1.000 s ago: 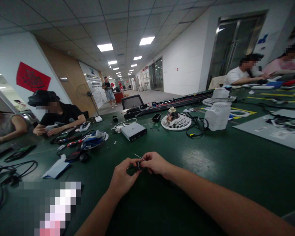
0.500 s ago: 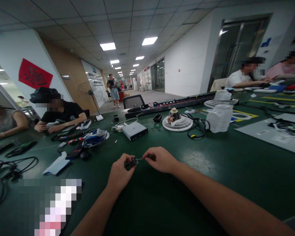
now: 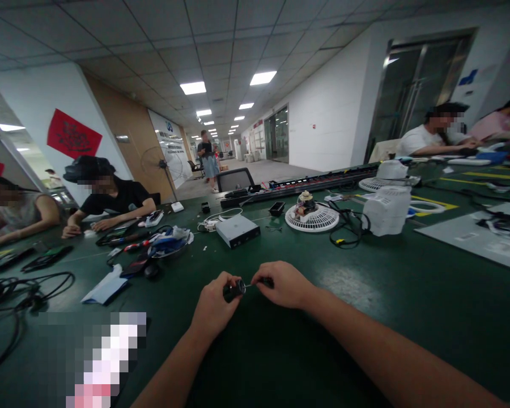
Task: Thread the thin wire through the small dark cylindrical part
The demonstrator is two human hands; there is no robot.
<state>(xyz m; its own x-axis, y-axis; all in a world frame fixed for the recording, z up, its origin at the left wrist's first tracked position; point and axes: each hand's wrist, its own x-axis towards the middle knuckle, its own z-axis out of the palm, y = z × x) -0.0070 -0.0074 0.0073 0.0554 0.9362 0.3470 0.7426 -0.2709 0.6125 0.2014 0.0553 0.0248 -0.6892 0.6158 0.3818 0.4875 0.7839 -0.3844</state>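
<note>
A small dark cylindrical part (image 3: 234,290) with a pale-ringed end is held between the thumb and fingers of my left hand (image 3: 213,301), above the green table (image 3: 289,351). My right hand (image 3: 285,285) pinches a thin screwdriver (image 3: 268,281) with a dark handle. Its slim metal shaft points left and meets the ringed end of the part. Whether the tip sits inside that end is too small to tell.
Beyond my hands lie a silver disc drive (image 3: 238,229), a small black tray (image 3: 277,208), a white fan grille (image 3: 311,218) and a white housing (image 3: 386,209). Cables (image 3: 38,294) and a blue cloth (image 3: 105,285) are at left. People sit across the table.
The whole view has shifted, so the table items appear slightly right and lower. Both hands keep their holds, and the dark part now shows more of its side.
</note>
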